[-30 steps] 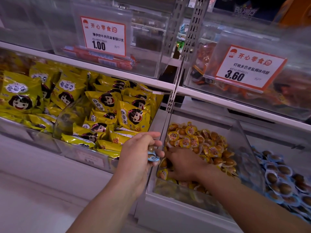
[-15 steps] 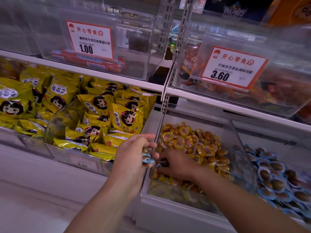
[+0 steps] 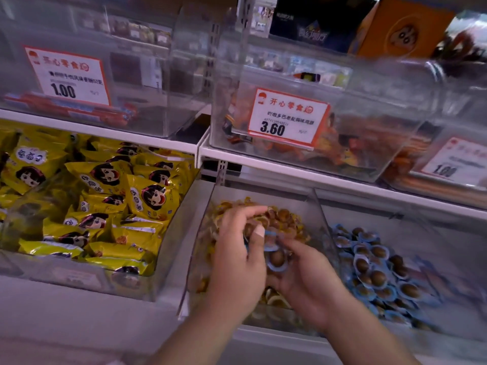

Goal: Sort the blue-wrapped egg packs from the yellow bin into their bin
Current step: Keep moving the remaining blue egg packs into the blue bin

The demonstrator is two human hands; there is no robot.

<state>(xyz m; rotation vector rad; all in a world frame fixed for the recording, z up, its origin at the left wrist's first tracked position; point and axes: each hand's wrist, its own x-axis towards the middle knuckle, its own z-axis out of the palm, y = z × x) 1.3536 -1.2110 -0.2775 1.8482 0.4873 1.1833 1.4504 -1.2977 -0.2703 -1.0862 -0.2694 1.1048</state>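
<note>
Two hands, left [image 3: 238,262] and right [image 3: 303,280], pinch blurred blue-wrapped egg packs [image 3: 275,258], hiding yellow bin [image 3: 320,206].

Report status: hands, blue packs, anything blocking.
Left hand and right hand both grip blue-wrapped egg packs above clear bin of yellow-wrapped eggs. Blue-pack bin right, unobstructed.

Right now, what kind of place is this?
Most likely a snack shop's bulk aisle: price tags clipped to clear acrylic bins on white shelving, yellow snack packets piled loose, blue-wrapped egg packs heaped in their bin.
</note>
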